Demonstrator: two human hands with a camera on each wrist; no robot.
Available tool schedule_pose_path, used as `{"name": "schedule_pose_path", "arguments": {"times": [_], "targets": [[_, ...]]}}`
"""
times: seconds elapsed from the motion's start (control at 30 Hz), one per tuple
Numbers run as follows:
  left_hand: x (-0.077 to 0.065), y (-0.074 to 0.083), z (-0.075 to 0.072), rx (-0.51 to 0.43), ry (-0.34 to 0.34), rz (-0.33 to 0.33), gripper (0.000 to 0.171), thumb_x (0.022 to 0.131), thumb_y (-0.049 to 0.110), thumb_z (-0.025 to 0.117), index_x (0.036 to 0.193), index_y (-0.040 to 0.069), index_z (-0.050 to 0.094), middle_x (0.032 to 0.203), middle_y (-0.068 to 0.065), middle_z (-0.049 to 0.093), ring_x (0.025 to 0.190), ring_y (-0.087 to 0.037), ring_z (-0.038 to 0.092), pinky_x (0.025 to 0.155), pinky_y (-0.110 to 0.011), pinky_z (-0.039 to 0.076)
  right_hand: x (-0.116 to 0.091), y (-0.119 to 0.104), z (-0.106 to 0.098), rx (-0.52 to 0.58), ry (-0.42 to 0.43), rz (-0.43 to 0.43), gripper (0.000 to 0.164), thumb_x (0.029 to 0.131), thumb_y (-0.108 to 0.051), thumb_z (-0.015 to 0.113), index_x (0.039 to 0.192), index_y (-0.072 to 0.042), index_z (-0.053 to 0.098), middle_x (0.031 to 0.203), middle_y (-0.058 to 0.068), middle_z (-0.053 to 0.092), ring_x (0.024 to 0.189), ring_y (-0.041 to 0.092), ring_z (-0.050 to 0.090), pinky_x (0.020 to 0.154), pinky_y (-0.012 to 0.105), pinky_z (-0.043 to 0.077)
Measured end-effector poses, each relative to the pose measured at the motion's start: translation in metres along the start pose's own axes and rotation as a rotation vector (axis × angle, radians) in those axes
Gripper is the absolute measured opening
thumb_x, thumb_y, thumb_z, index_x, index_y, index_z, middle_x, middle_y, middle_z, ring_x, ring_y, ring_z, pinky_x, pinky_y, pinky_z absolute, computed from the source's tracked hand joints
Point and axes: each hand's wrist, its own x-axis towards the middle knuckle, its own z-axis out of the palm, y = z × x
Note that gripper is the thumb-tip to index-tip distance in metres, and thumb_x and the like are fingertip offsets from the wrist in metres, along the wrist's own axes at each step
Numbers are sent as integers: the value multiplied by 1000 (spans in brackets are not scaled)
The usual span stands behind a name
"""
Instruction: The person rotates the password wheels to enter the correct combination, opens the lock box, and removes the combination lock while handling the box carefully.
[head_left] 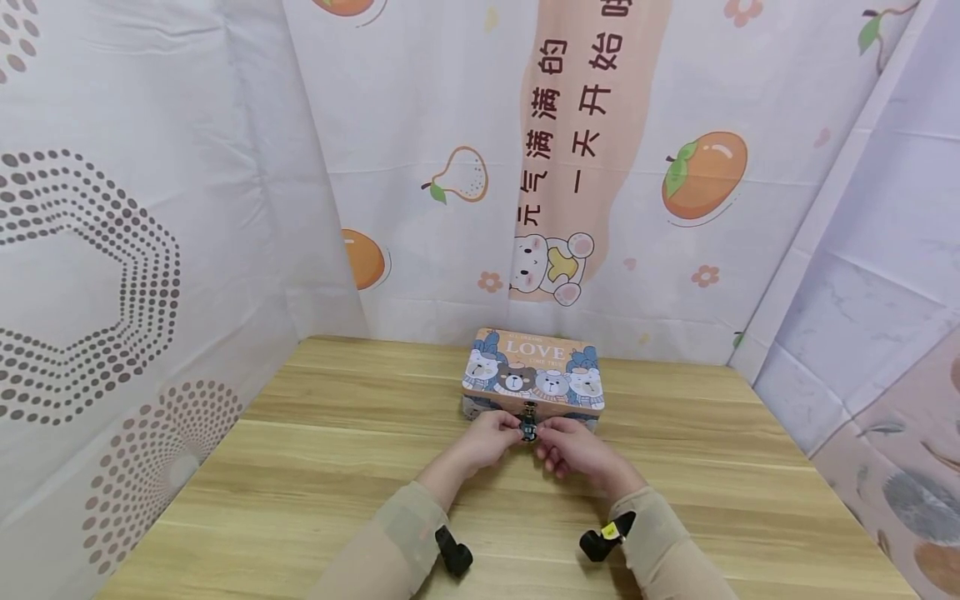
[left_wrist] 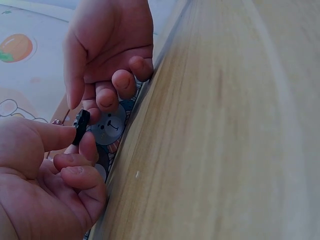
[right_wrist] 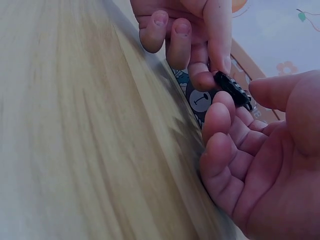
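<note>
A small black combination padlock [head_left: 528,431] with dials along its side hangs at the brass-coloured clasp [head_left: 529,408] on the front of a tin box [head_left: 534,367]. My left hand [head_left: 487,437] pinches one end of the padlock [left_wrist: 81,126] between thumb and forefinger. From the other side, my right hand [head_left: 573,450] has its thumb and forefinger around the other end of the padlock [right_wrist: 232,91]; its remaining fingers are loosely curled. The tin's lid is down and carries cartoon bears and the word LOVE. Both hands partly cover its front.
The box stands on a wood-grain table [head_left: 360,500], near its back edge. Behind hangs a white curtain [head_left: 420,275] printed with fruit and characters. Patterned sheets hang along the left [head_left: 225,275] and right [head_left: 862,275] sides.
</note>
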Motion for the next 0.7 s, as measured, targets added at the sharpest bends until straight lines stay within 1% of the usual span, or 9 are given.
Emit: {"name": "schedule_pose_path", "arguments": {"times": [0.13, 0.3, 0.7], "targets": [[0, 0, 0, 14, 3, 3, 15, 100, 8, 61, 110, -2, 65, 92, -5, 68, 57, -11, 45, 49, -24, 39, 2, -1, 2, 4, -2, 2, 27, 107, -21, 49, 114, 4, 57, 84, 11, 62, 64, 17, 57, 55, 28, 47], [0, 0, 0, 17, 9, 4, 15, 99, 8, 62, 110, -2, 65, 91, -5, 68, 54, -11, 43, 48, -25, 38, 5, 0, 4, -2, 3, 7, 26, 107, -20, 49, 113, 4, 58, 82, 10, 62, 64, 16, 57, 55, 27, 47], [1, -1, -1, 13, 12, 16, 13, 99, 8, 62, 108, -2, 65, 89, -4, 67, 53, -10, 42, 48, -24, 36, 6, -1, 6, -29, 1, 6, 28, 107, -19, 47, 110, 7, 59, 76, 6, 60, 60, 14, 56, 51, 25, 44]]}}
